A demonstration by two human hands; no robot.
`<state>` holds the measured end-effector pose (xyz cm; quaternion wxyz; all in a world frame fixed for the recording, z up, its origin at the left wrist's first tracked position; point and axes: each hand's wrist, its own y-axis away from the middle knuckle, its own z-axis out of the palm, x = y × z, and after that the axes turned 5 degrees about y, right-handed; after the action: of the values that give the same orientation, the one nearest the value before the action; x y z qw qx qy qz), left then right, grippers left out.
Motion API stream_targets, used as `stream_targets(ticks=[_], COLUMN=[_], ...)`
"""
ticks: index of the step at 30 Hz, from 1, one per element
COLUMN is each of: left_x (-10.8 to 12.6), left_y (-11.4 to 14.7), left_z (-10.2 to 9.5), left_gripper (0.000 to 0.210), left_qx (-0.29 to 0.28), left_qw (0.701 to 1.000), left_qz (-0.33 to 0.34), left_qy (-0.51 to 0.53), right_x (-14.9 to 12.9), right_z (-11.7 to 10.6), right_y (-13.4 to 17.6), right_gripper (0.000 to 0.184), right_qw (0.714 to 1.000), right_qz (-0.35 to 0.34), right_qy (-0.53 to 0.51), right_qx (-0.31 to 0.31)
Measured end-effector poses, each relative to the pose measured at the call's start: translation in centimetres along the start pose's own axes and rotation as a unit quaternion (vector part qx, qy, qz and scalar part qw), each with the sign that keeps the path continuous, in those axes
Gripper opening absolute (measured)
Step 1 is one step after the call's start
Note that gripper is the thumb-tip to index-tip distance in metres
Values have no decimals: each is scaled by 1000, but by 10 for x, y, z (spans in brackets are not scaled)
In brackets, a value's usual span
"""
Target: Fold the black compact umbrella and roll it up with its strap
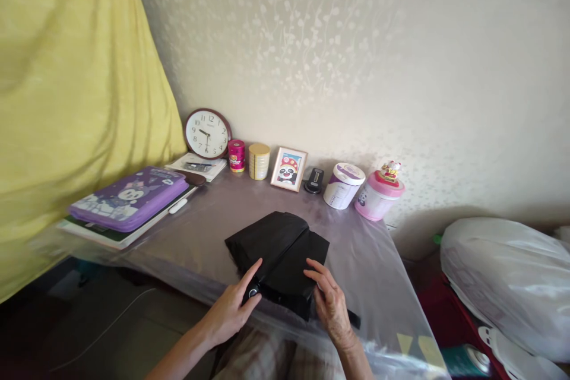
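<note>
A black folding umbrella lies on the table in front of me, its loose cloth panels spread out and overlapping. At its near left end a dark handle end with a pale ring shows between the thumb and forefinger of my left hand, which is closed around it. My right hand is at the umbrella's right edge, fingers apart and slightly bent, fingertips touching the black cloth. Out from behind that hand sticks a short black strip. My right palm and part of the thumb are hidden.
Along the wall stand a clock, a pink can, a yellow-lidded tin, a panda picture frame, a black stand, and two tubs. A purple case lies left. A white bag sits right.
</note>
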<state>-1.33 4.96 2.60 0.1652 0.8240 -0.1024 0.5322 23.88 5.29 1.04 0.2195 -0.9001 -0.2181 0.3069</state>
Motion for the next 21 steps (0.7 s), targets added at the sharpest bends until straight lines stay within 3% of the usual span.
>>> stream_targets(ticks=[12, 21], left_x=[1, -12], left_y=[13, 10], left_z=[1, 9], left_gripper=[60, 61], left_qx=[-16, -7], left_qw=[999, 994], left_qz=[22, 57], left_qy=[-18, -98], right_x=[-30, -36], right_z=[1, 35], right_y=[-68, -99], right_gripper=[29, 27], right_qw=[997, 995], right_qz=[-68, -78], right_qy=[10, 33], right_qx=[23, 45])
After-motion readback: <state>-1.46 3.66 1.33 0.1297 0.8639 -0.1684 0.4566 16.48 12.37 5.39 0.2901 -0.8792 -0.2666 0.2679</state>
